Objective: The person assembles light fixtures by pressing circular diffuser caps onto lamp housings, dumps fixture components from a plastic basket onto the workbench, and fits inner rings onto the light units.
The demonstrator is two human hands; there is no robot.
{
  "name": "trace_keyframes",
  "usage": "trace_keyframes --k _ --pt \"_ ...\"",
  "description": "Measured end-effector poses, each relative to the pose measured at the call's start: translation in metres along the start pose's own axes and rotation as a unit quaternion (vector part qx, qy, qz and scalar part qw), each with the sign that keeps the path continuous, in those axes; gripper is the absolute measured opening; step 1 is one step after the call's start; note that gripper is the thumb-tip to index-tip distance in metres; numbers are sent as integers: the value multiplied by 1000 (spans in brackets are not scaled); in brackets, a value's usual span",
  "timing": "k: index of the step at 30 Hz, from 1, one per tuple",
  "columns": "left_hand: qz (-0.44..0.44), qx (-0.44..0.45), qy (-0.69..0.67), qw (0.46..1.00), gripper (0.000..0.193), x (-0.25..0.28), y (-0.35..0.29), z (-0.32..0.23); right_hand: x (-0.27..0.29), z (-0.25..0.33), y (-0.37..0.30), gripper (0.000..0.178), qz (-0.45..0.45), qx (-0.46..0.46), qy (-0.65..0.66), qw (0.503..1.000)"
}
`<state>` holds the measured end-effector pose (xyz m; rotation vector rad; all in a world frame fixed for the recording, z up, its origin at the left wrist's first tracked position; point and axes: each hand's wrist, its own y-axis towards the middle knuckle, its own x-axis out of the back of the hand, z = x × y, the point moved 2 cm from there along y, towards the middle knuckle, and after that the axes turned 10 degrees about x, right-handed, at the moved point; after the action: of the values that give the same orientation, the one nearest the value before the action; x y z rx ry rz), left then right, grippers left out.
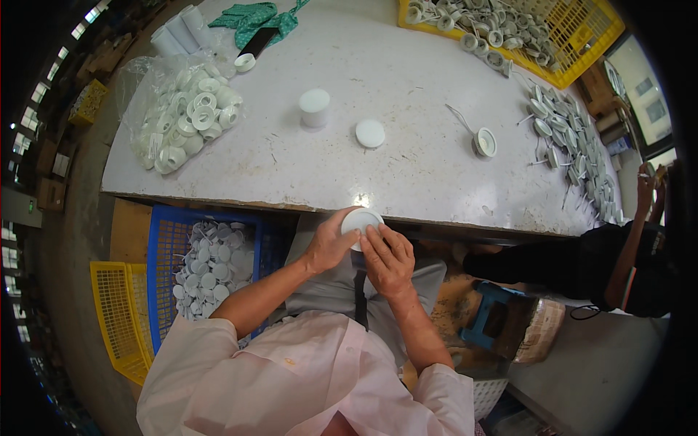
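In front of my lap, just off the table's near edge, both hands hold a white round disc with a raised rim [360, 219]. My left hand [331, 245] is closed around its left side. The fingers of my right hand [390, 260] press on its lower right part. Beyond them on the table lies a flat white round disc [370, 134]. A white cylindrical piece with a round top [315, 107] stands to its left. Farther right rests a round white fitting [485, 143] with a thin wire.
A clear bag of white ring-shaped parts [196, 116] lies at the table's left. Several wired fittings [563, 134] are heaped at the right, near a yellow crate [592, 54]. A blue crate [155, 269] of white discs stands left of my lap. Another person [618, 254] is at the right.
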<state>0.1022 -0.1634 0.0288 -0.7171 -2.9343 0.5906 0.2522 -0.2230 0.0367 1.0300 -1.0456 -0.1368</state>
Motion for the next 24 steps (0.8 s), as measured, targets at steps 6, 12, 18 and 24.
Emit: trace_keyframes --k 6,12,18,24 --pt "-29 -74 46 996 41 -1 11 15 -5 0 -8 31 12 -13 -2 1000" --pt "-35 31 -109 993 48 14 0 31 -4 -8 5 40 46 -54 121 990" --pt "-251 40 10 967 49 104 -41 92 9 -147 15 57 -72 -198 -87 974" --pt "-382 169 -99 903 30 199 -84 203 13 -287 2 79 -33 -470 -191 861"
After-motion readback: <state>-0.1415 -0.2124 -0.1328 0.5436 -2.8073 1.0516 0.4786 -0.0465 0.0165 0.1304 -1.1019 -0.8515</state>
